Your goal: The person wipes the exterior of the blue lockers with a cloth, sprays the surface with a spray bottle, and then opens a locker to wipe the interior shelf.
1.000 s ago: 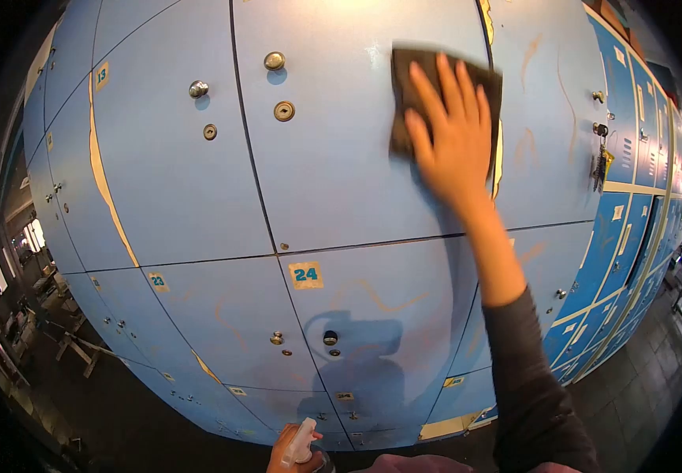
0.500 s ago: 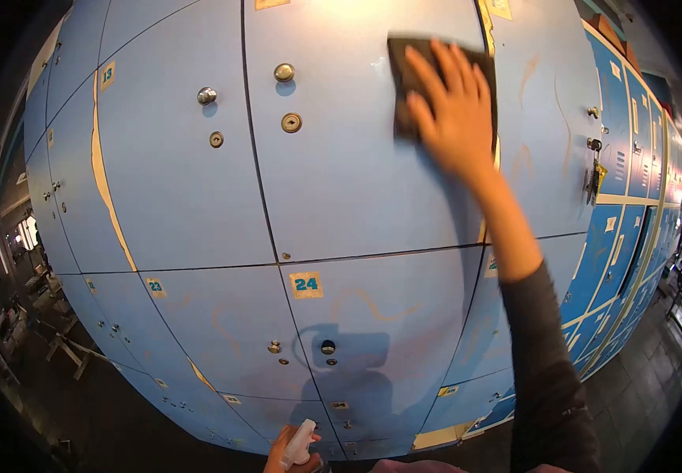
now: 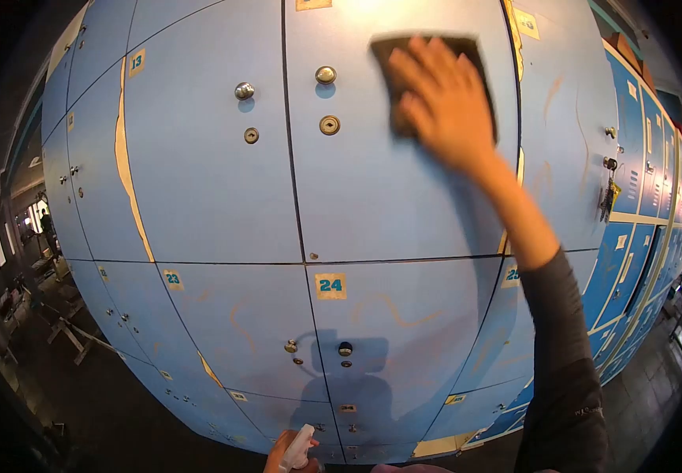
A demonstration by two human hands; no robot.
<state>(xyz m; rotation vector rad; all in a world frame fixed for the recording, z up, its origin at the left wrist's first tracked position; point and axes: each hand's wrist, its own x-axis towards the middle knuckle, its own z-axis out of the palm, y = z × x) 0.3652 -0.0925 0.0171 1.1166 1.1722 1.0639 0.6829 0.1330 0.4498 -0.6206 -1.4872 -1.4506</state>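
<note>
My right hand (image 3: 447,106) presses a dark cloth (image 3: 469,47) against the upper blue locker door (image 3: 404,205). Its fingers are slightly spread over the cloth, whose edges stick out around them, and motion blurs both. To the left of the cloth on the same door are a round metal knob (image 3: 325,75) and a keyhole lock (image 3: 330,124). Low at the bottom edge, my left hand (image 3: 280,451) is wrapped round a spray bottle with a white trigger head (image 3: 299,446); the bottle's body is mostly hidden.
Below is the door labelled 24 (image 3: 330,285), with faint orange scribbles and my shadow. Keys (image 3: 605,197) hang from a lock on the right. Darker blue lockers (image 3: 605,260) continue there. Gym equipment (image 3: 73,335) stands at far left on the dark floor.
The view has turned slightly left, so the lockers sit farther right. My right hand and the cloth have slid left across the door. The left hand still holds the spray bottle.
</note>
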